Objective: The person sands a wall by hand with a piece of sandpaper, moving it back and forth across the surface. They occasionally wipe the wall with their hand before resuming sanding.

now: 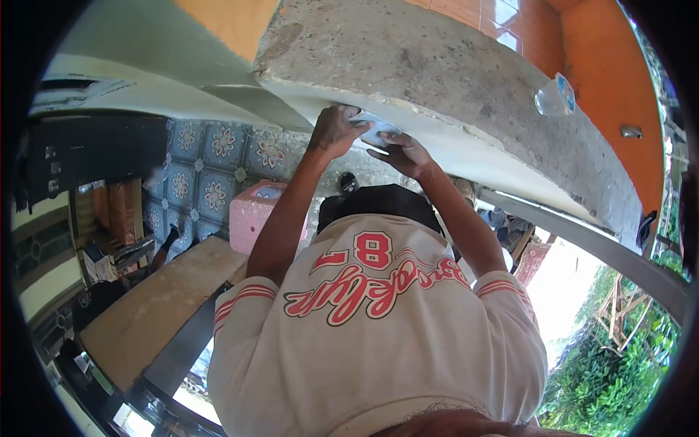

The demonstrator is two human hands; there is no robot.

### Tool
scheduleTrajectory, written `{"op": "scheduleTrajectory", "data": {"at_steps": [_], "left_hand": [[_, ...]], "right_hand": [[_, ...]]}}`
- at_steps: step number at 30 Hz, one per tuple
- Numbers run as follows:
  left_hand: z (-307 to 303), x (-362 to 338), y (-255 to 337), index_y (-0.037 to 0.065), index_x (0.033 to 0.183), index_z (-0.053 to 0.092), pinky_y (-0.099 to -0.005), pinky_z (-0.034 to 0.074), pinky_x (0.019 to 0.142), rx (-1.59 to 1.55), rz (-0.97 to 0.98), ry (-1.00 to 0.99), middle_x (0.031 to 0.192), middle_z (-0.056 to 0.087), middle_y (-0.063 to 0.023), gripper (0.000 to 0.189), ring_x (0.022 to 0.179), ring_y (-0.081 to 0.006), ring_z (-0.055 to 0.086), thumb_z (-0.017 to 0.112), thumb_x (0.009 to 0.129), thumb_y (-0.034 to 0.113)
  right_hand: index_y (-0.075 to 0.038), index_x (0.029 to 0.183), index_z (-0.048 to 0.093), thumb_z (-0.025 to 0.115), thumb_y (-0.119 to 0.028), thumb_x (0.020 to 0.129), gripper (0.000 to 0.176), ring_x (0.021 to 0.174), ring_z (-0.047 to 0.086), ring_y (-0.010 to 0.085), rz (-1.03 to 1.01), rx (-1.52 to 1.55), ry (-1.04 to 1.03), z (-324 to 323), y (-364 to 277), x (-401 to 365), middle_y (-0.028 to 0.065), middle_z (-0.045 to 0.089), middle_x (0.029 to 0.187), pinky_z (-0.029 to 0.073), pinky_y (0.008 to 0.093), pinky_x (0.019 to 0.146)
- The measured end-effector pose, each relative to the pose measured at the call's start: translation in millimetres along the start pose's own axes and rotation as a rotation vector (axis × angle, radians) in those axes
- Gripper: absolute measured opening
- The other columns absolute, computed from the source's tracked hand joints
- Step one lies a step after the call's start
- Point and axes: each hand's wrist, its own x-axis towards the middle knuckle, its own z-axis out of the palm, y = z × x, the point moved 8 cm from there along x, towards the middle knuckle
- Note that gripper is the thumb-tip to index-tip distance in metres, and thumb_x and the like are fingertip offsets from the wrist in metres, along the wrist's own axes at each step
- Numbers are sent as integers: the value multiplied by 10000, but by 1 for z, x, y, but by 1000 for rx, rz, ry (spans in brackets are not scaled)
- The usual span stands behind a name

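A pale grey-blue flat piece (376, 130) lies against the white wall face (437, 138), just under the rough concrete ledge (408, 65). My left hand (338, 132) is closed on its left end, fingers bent over it. My right hand (406, 154) is at its right end, fingertips pressed on it and thumb stretched out below. The underside of the piece and part of the fingers are hidden.
A clear plastic cup (556, 97) stands on the ledge at the right. Below left are a pink plastic container (251, 218), patterned floor tiles (215, 195) and a brown tabletop (164, 306). Another person's leg (166, 249) shows at the left. Green plants (611, 386) are at the lower right.
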Motion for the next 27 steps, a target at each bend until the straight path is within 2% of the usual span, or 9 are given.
{"op": "scheduleTrajectory", "data": {"at_steps": [7, 11, 12, 13, 15, 16, 17, 20, 27], "left_hand": [[143, 8, 141, -28, 981, 703, -422, 522, 773, 39, 124, -65, 903, 687, -244, 511, 856, -392, 668, 687, 817, 456], [234, 8, 220, -133, 1047, 644, -411, 493, 880, -48, 105, -137, 1002, 657, -321, 606, 999, -408, 651, 697, 813, 423], [257, 9, 242, -107, 827, 641, -459, 507, 740, -91, 216, -92, 817, 641, -323, 595, 804, -437, 653, 674, 829, 487], [274, 8, 269, -107, 827, 641, -459, 507, 740, -100, 240, -113, 817, 641, -323, 595, 804, -437, 653, 674, 829, 487], [316, 4, 309, -196, 1164, 551, -411, 485, 953, -221, 125, -336, 1169, 607, -330, 723, 1067, -407, 629, 697, 831, 429], [348, 3, 317, -118, 1218, 553, -391, 514, 922, -547, -63, -545, 1192, 612, -222, 635, 1076, -314, 623, 694, 862, 389], [363, 2, 332, -118, 1218, 553, -391, 514, 922, -555, -48, -554, 1192, 612, -222, 635, 1076, -314, 623, 694, 862, 389], [409, -8, 367, 77, 1258, 543, -345, 519, 906, -1161, -316, -864, 1185, 568, -59, 512, 1080, -197, 570, 720, 863, 350], [391, -11, 362, 131, 1234, 553, -380, 473, 954, -1447, -327, -1006, 1173, 553, -22, 475, 1111, -178, 523, 747, 843, 319]], "right_hand": [[-12, 1219, 557, 671, -124, 868, 385, 1159, 551, 240, -304, 66, 123, -109, -69, -149, 100, 594, 1198, 385, 476, 1057], [24, 1171, 569, 631, -119, 885, 326, 1094, 578, 251, -443, 23, 223, -179, -118, -257, 111, 614, 1138, 408, 439, 1022], [24, 1170, 565, 620, -113, 887, 319, 1065, 587, 244, -440, 43, 288, -209, -125, -280, 114, 621, 1116, 426, 418, 985], [27, 1169, 563, 617, -104, 883, 319, 1044, 592, 233, -495, -3, 361, -201, -142, -317, 118, 622, 1106, 443, 404, 948], [35, 1178, 558, 622, -113, 883, 336, 1049, 590, 222, -556, -94, 477, -231, -166, -371, 120, 618, 1111, 458, 378, 925], [38, 1184, 558, 632, -122, 880, 351, 1044, 592, 217, -609, -128, 563, -246, -178, -398, 118, 619, 1113, 463, 368, 915], [41, 1190, 558, 641, -131, 877, 367, 1039, 594, 212, -660, -164, 648, -259, -189, -425, 116, 620, 1114, 469, 359, 905], [38, 1193, 574, 658, -181, 885, 387, 1030, 592, 181, -680, -374, 904, -240, -220, -502, 99, 629, 1095, 461, 324, 891], [25, 1090, 661, 669, -299, 891, 380, 945, 578, 138, -665, -1097, 1040, -139, -258, -519, 82, 678, 995, 425, 294, 872]]}}
